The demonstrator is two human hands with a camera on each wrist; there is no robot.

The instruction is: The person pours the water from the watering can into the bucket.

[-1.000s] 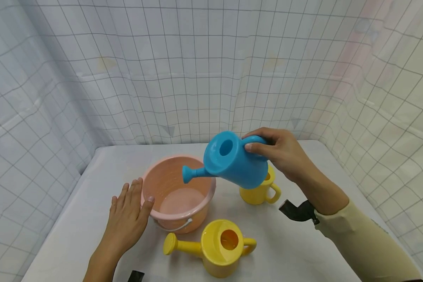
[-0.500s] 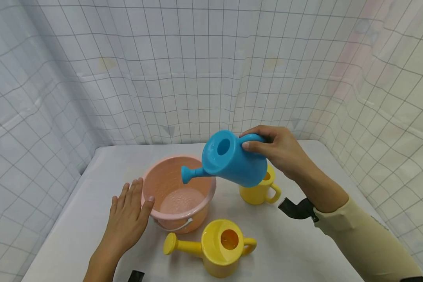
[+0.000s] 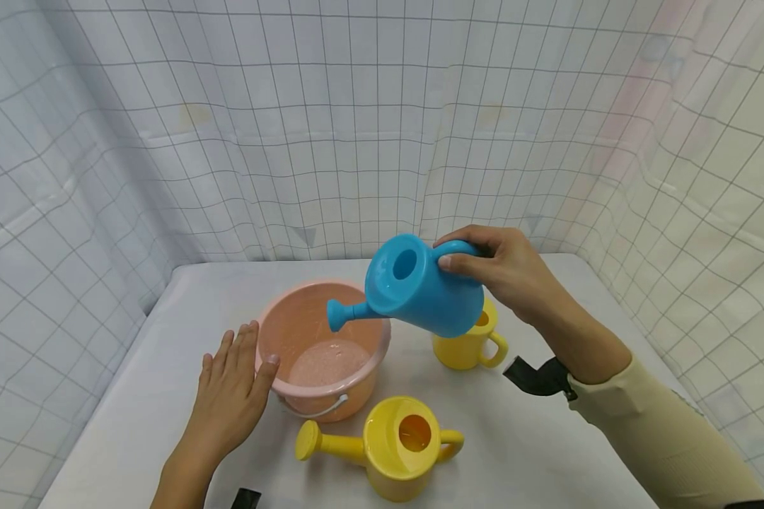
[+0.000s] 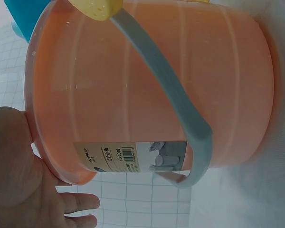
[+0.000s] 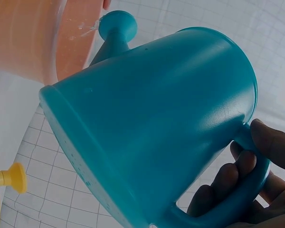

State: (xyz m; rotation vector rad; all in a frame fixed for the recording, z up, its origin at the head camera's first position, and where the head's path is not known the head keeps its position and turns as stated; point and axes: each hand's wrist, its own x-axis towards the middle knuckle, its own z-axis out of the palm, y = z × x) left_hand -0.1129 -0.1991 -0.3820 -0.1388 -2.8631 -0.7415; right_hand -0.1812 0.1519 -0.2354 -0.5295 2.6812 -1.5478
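My right hand [image 3: 499,272] grips the handle of a blue watering can [image 3: 429,297], which is held in the air and tilted, spout down to the left. Its spout head hangs over a pink bucket [image 3: 382,351], and in the right wrist view water comes from the spout head [image 5: 118,24]. Rippled water shows at the bucket's bottom. My left hand [image 3: 232,389] lies with straight fingers against the bucket's left rim; the left wrist view shows this hand [image 4: 23,175] touching the rim. The bucket's grey handle [image 4: 168,90] hangs down its side.
A yellow watering can [image 3: 397,449] stands in front of the bucket, its spout pointing left, with liquid visible in its opening. Behind the blue can stands a second yellow can [image 3: 461,352], partly hidden. White grid-patterned curtains [image 3: 382,127] enclose the white table [image 3: 134,396].
The blue watering can and my right hand have risen slightly and shifted a little left. The water in the bucket has become more rippled. My left hand has stayed in place.
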